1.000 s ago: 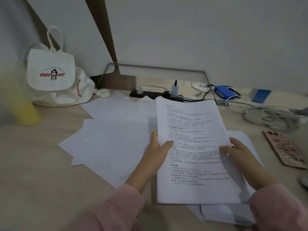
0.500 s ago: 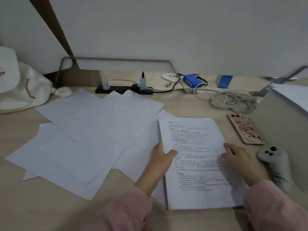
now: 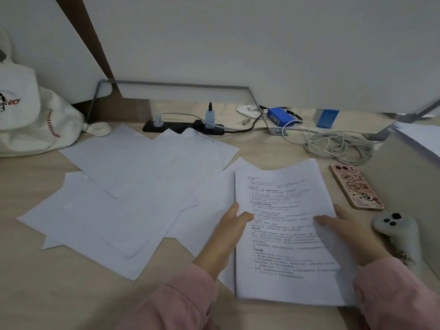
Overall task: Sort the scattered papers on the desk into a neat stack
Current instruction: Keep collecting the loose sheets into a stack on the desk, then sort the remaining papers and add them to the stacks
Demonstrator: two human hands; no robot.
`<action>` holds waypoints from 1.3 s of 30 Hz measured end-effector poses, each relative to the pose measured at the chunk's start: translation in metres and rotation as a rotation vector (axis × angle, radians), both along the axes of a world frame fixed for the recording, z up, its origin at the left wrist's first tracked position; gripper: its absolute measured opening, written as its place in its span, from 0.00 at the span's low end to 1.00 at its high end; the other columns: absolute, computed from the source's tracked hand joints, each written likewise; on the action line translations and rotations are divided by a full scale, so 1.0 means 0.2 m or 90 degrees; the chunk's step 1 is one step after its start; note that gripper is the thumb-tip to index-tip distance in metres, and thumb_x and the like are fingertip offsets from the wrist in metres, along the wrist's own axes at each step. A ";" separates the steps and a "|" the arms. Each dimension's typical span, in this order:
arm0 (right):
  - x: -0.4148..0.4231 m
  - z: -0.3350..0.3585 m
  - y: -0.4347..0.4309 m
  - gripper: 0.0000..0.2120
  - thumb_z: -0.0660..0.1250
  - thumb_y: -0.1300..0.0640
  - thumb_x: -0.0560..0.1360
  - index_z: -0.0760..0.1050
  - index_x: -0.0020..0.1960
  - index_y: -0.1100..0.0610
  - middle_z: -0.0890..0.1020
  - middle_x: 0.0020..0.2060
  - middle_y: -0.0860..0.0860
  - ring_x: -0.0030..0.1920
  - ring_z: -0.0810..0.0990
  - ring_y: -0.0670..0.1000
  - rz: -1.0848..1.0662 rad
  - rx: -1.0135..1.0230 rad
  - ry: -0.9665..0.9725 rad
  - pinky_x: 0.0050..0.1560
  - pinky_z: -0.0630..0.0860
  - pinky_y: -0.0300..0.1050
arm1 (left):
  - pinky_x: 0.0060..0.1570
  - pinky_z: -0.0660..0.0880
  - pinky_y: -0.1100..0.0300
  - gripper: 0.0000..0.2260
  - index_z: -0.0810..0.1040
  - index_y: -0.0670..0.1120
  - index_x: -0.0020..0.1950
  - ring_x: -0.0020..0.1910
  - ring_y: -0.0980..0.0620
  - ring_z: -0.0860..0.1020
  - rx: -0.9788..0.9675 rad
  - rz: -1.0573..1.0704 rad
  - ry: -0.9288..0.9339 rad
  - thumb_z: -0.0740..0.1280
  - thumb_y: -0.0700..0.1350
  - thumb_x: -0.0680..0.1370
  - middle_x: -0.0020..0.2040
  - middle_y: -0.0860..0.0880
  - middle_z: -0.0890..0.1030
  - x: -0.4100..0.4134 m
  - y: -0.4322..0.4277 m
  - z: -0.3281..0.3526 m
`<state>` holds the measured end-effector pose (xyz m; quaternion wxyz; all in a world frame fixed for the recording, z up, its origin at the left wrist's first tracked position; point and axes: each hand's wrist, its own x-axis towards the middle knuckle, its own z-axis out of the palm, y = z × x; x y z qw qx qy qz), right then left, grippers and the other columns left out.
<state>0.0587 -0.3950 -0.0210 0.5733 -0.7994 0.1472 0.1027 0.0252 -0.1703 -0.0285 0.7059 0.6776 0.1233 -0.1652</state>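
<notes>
Just right of the right hand [image 3: 350,236]: a white controller [image 3: 395,232], dark buttons up, lying on the desk [image 3: 47,282]. Beyond that hand and a little to the right: a phone [image 3: 356,185] in a pink cartoon case, flat, near but not touching. Farther out past both hands, along the foot of the wall: a loose cable coil [image 3: 340,145], a black power strip [image 3: 183,126] with plugs in it, a blue box [image 3: 281,116] and a paler carton [image 3: 327,117]. Well off to the left of the left hand [image 3: 228,232]: a white canvas bag [image 3: 31,120] with red stitching, slumped against the wall.

Left of the left hand and reaching beneath it: blank loose sheets [image 3: 133,194], fanned out and overlapping at odd angles, one of them running under the held pile.

Between the two hands: the printed stack [image 3: 285,229], text side up, squared along its left edge, wavy along its far edge. Held from both sides. Left hand gripping the left edge, thumb on top of the page, fingers hidden below. Right hand at the right edge, one digit laid across the top sheet, the rest tucked under the paper. Near edge of the pile close to the pink sleeves [image 3: 185,298]; whether resting on the desk or lifted slightly, impossible to tell.
</notes>
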 end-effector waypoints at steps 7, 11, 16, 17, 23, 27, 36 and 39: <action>-0.02 0.08 0.02 0.14 0.57 0.70 0.75 0.74 0.56 0.59 0.82 0.45 0.60 0.35 0.84 0.57 0.005 0.184 -0.051 0.34 0.81 0.50 | 0.45 0.72 0.67 0.17 0.70 0.48 0.67 0.52 0.57 0.77 -0.003 -0.003 -0.010 0.59 0.43 0.78 0.65 0.48 0.76 -0.02 0.05 0.02; 0.02 0.20 0.07 0.14 0.58 0.69 0.75 0.76 0.53 0.54 0.85 0.40 0.56 0.33 0.84 0.52 0.065 0.304 -0.051 0.31 0.82 0.45 | 0.53 0.77 0.57 0.14 0.72 0.51 0.62 0.53 0.51 0.80 -0.072 0.043 -0.032 0.64 0.46 0.77 0.57 0.50 0.81 -0.04 0.13 0.04; 0.03 0.26 0.32 0.11 0.58 0.66 0.76 0.75 0.55 0.58 0.86 0.36 0.52 0.33 0.85 0.51 0.122 0.359 -0.058 0.30 0.81 0.43 | 0.55 0.77 0.50 0.14 0.74 0.52 0.62 0.52 0.49 0.82 -0.071 0.134 -0.108 0.67 0.47 0.76 0.54 0.50 0.83 -0.09 0.32 0.13; 0.03 0.26 0.38 0.12 0.59 0.65 0.76 0.74 0.57 0.58 0.86 0.38 0.52 0.34 0.85 0.52 0.136 0.366 -0.059 0.30 0.80 0.43 | 0.54 0.78 0.51 0.13 0.74 0.52 0.61 0.52 0.49 0.82 -0.048 0.153 -0.129 0.66 0.45 0.77 0.54 0.50 0.82 -0.10 0.38 0.15; -0.03 0.18 0.82 0.16 0.61 0.62 0.76 0.74 0.61 0.50 0.84 0.53 0.49 0.51 0.84 0.53 0.344 0.367 -0.018 0.46 0.81 0.49 | 0.42 0.74 0.74 0.10 0.72 0.53 0.57 0.47 0.62 0.77 0.140 0.284 -0.247 0.62 0.41 0.78 0.49 0.58 0.79 -0.22 0.84 0.22; -0.12 0.08 1.17 0.19 0.61 0.64 0.76 0.73 0.62 0.47 0.83 0.55 0.46 0.53 0.83 0.51 0.433 0.320 0.003 0.56 0.78 0.56 | 0.41 0.72 0.74 0.09 0.71 0.56 0.55 0.46 0.62 0.76 0.349 0.330 -0.243 0.59 0.42 0.80 0.49 0.59 0.77 -0.34 1.15 0.22; -0.35 -0.06 1.97 0.21 0.57 0.70 0.76 0.72 0.66 0.58 0.81 0.58 0.54 0.57 0.80 0.55 0.464 0.531 0.159 0.52 0.80 0.48 | 0.73 0.52 0.54 0.25 0.60 0.48 0.74 0.74 0.48 0.57 0.856 0.364 -0.148 0.57 0.52 0.78 0.75 0.47 0.61 -0.70 1.56 0.13; -0.43 -0.08 2.15 0.21 0.55 0.70 0.76 0.71 0.66 0.58 0.80 0.60 0.56 0.58 0.80 0.57 0.460 0.566 0.202 0.55 0.79 0.52 | 0.73 0.46 0.60 0.29 0.59 0.54 0.74 0.76 0.55 0.53 0.793 0.293 -0.111 0.47 0.59 0.73 0.76 0.54 0.59 -0.74 1.54 0.03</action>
